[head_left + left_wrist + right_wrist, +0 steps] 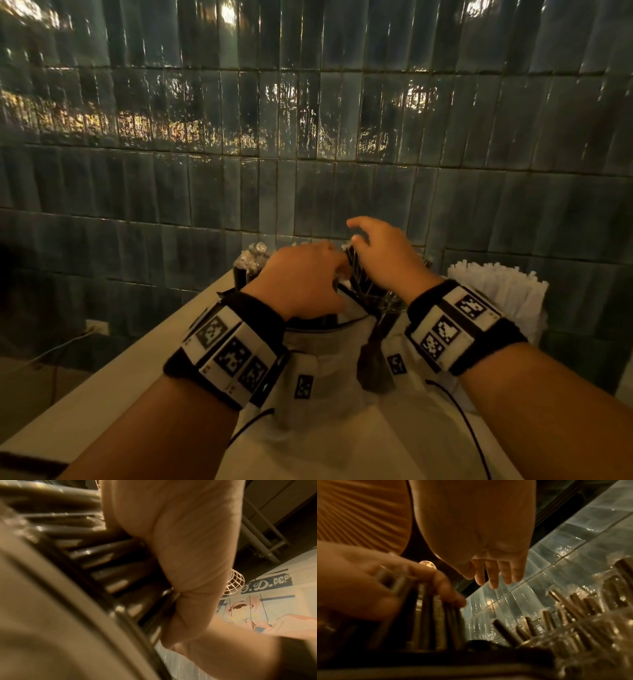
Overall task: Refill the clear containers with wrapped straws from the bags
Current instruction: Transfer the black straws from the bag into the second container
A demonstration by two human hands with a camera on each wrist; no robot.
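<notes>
A clear container stands on the pale counter by the tiled wall, with black wrapped straws standing in it. My left hand reaches in from the left. In the left wrist view its fingers curl round a bundle of the dark straws. My right hand hovers over the straw tops, and its fingers hang straight and hold nothing. In the right wrist view my left hand grips straws beside loose ones leaning in the clear container.
A thick bundle of white wrapped straws stands just right of the container. A second holder with clear-wrapped items is to its left. The dark tiled wall is close behind. A wall socket with a cable sits low left.
</notes>
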